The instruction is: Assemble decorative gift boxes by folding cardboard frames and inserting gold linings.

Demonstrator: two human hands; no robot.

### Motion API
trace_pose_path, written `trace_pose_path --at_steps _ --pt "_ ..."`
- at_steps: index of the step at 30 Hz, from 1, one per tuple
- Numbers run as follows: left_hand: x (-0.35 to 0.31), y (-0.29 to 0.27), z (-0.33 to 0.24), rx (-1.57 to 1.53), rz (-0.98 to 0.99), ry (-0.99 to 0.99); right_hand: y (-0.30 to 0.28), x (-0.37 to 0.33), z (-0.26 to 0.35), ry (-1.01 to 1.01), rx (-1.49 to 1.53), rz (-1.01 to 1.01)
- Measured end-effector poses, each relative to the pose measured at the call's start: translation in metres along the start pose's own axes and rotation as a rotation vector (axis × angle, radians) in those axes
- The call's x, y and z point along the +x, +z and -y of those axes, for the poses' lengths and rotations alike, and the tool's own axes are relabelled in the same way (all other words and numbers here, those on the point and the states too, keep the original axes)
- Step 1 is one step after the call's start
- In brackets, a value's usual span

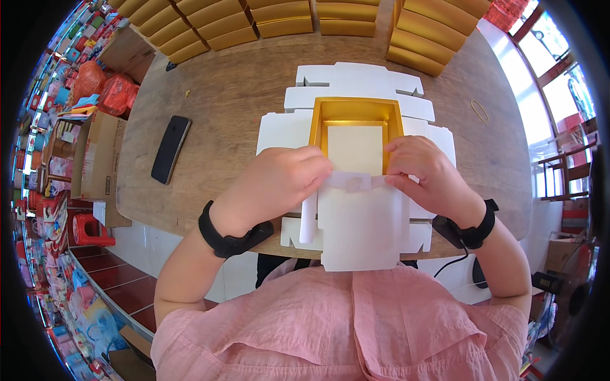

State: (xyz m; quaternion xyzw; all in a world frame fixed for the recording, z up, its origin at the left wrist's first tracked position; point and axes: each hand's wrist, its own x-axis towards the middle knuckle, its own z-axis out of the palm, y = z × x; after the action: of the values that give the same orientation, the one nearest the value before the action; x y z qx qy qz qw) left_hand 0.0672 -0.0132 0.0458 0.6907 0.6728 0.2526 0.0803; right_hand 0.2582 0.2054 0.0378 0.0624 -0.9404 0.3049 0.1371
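Observation:
A partly folded cardboard box (359, 111), gold inside and white outside, stands on a pile of flat white box blanks (356, 76) in front of me. Its far and side walls are upright, and a pale panel (354, 145) shows on its floor. Toward me, its long white flap (363, 228) hangs past the table edge. My left hand (286, 181) is closed on the near left corner, its fingertips partly hidden. At the near right corner my right hand (427, 171) pinches the box edge between thumb and fingers.
Stacks of gold boxes (286, 25) line the far side of the wooden table (216, 114). A black phone (171, 149) lies at left, a rubber band (480, 110) at right. Beyond the left edge are a brown carton (101, 152) and a red stool (92, 230).

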Motion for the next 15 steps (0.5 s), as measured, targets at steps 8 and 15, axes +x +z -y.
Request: trace_pose_path --at_steps 8,15 --pt "0.004 0.023 -0.019 0.323 0.082 0.048 0.002 -0.009 0.004 0.006 -0.138 0.064" --pt "0.004 0.020 -0.013 0.219 0.139 0.017 -0.015 -0.012 0.014 0.031 -0.369 0.224"
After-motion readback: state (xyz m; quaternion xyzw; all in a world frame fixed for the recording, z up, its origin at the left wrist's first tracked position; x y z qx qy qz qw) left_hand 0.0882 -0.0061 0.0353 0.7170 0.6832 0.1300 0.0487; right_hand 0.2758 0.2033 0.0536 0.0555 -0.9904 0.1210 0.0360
